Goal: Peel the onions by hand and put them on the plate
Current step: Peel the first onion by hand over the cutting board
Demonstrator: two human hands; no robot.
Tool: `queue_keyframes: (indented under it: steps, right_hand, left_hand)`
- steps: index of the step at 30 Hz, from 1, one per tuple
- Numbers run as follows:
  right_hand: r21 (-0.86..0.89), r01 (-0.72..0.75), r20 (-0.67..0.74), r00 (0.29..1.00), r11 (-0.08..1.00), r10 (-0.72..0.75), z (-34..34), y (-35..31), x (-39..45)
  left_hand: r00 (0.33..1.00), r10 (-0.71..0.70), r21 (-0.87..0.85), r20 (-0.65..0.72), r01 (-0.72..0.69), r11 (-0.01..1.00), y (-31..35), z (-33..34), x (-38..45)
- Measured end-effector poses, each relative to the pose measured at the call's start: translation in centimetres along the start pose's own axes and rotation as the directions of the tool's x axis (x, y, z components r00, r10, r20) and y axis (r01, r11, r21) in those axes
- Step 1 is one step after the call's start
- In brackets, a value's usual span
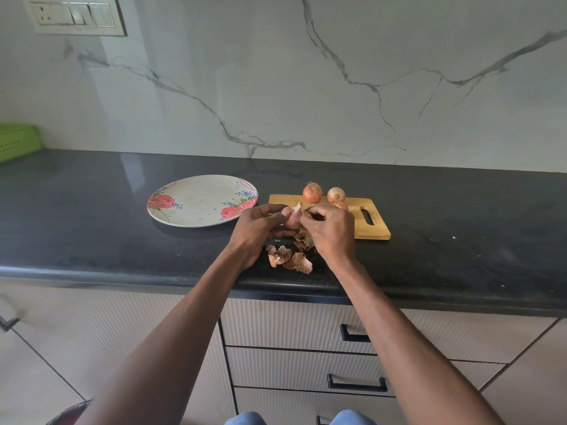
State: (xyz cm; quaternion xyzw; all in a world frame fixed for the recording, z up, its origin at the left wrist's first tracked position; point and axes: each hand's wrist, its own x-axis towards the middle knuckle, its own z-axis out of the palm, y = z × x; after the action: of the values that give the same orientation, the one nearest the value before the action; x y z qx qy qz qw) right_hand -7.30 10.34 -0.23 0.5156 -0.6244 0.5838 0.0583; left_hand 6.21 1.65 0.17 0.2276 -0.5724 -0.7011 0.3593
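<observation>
My left hand (259,230) grips a pale, partly peeled onion (293,219) above the counter, just in front of the wooden cutting board (372,223). My right hand (329,230) pinches a strip of skin at the onion's top. Two unpeeled onions (312,193) (336,195) stand at the board's far edge, and a third (342,205) peeks out behind my right hand. The floral plate (196,201) lies to the left of the board with nothing on it. Brown loose peels (290,259) lie on the counter under my hands.
The black counter (122,234) runs left to right, with its front edge near me. A green basket (17,141) stands at the far left against the marble wall. Drawers with black handles (357,384) are below the counter.
</observation>
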Motion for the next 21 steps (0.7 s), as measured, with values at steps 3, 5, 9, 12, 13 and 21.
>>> queue_keyframes:
  steps: [3,5,9,12,13,21]
  right_hand:
    - [0.006,-0.037,0.018,0.999,0.999,0.037,0.09,0.16,0.19]
    - [0.022,-0.043,0.022,0.999,0.999,0.043,0.04,0.15,0.22]
    - [0.015,-0.002,0.033,0.999,1.000,0.001,-0.14,0.10,0.21]
    - [0.007,0.009,0.028,1.000,1.000,-0.009,-0.23,0.09,0.28]
    - [0.007,0.006,0.023,1.000,1.000,-0.006,-0.22,0.08,0.32]
    - [-0.032,-0.069,0.044,0.997,0.997,0.071,0.22,0.07,0.37]
  left_hand:
    - [1.000,-0.003,-0.014,-0.009,0.003,1.000,0.04,-0.01,0.03]
    - [1.000,-0.014,-0.040,-0.011,0.013,0.999,0.10,-0.03,0.06]
    - [1.000,0.009,-0.041,-0.003,-0.009,0.999,0.02,-0.06,0.10]
    - [1.000,0.018,-0.026,-0.005,-0.018,0.999,-0.13,-0.13,0.16]
    - [1.000,0.021,-0.018,-0.004,-0.021,1.000,-0.18,-0.14,0.17]
    - [0.998,0.060,0.032,0.035,-0.061,0.998,0.16,0.32,-0.29]
